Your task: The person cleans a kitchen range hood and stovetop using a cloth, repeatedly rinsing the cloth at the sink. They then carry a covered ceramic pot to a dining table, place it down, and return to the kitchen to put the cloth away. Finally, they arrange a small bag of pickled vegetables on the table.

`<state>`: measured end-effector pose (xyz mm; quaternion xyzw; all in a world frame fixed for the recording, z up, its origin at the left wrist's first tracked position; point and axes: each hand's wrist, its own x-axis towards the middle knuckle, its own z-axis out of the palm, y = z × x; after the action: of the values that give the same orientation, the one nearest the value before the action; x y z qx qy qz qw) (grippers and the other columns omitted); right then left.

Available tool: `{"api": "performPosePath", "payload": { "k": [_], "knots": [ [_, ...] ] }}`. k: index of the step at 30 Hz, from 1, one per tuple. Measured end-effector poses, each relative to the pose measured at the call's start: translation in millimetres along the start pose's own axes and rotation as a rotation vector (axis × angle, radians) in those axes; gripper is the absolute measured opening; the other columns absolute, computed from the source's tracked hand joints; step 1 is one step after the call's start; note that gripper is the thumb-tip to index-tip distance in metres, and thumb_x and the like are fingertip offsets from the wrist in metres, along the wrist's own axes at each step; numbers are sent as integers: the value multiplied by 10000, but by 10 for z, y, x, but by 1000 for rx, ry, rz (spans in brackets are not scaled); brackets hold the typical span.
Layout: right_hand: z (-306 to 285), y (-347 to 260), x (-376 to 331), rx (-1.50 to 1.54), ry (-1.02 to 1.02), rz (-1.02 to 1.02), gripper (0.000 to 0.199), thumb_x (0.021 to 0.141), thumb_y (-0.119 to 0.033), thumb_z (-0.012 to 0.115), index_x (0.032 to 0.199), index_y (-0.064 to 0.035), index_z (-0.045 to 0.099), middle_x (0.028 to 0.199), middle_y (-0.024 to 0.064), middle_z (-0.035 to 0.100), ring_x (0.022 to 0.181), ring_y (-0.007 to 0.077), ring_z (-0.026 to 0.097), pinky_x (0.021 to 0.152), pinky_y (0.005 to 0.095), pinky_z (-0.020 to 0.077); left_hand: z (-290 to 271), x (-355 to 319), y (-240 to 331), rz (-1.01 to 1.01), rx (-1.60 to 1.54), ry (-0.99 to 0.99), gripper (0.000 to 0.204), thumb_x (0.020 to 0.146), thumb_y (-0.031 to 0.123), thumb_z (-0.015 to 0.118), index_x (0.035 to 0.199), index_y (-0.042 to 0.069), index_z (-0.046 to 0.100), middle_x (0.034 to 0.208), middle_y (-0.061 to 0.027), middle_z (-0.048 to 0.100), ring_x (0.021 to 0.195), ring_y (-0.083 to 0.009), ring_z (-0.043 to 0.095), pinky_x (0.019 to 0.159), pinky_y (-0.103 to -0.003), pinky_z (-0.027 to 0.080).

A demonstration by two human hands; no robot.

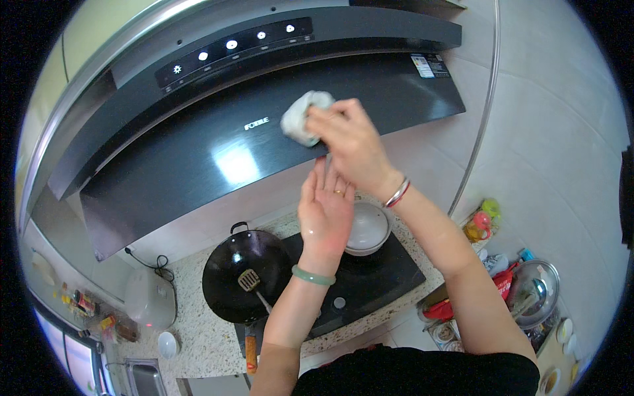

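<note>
Left hand (325, 210) nearest, flat and spread, palm up, holding nothing, over a lidded pot (367, 229) on the stove (370, 277). Right hand (350, 142) pinches a white cloth (304, 117) against the black range hood (218, 142). Wok (241, 274) left.

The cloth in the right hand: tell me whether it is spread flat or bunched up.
Bunched up. The white cloth is a crumpled wad gripped in the right hand and pressed against the dark range hood panel; no flat, spread part shows.

Home kitchen, range hood (264, 125), wok (231, 277), hob (370, 280)
</note>
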<state>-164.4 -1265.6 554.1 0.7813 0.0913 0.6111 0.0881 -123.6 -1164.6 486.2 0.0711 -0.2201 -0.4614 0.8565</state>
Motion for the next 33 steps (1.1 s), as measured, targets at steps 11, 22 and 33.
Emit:
{"api": "performPosePath", "payload": {
  "k": [11, 22, 33],
  "knots": [
    [-624, 1343, -266, -345, 67, 197, 311, 721, 69, 575, 1001, -40, 657, 1073, 88, 663, 872, 317, 549, 803, 366, 453, 240, 481, -679, -149, -13, -36, 510, 995, 251, 357, 1414, -14, 235, 1460, -180, 307, 1360, -291, 308, 1122, -439, 277],
    [-771, 756, -838, -341, 75, 496, 298, 811, 37, 573, 1094, -31, 635, 1163, 102, 632, 917, 289, 513, 849, 350, 428, -209, 380, -712, -142, -27, -17, 511, 993, 267, 353, 1443, 47, 249, 1486, -150, 287, 1378, -279, 279, 1124, -426, 254],
    [-234, 10, -723, -45, 84, 331, 358, 783, 57, 555, 1116, -44, 637, 1216, 97, 613, 985, 280, 504, 893, 360, 409, -449, 69, -175, 94, 132, 154, 541, 992, 356, 329, 1467, 110, 243, 1495, -135, 285, 1392, -270, 238, 1130, -431, 193]
  ]
}}
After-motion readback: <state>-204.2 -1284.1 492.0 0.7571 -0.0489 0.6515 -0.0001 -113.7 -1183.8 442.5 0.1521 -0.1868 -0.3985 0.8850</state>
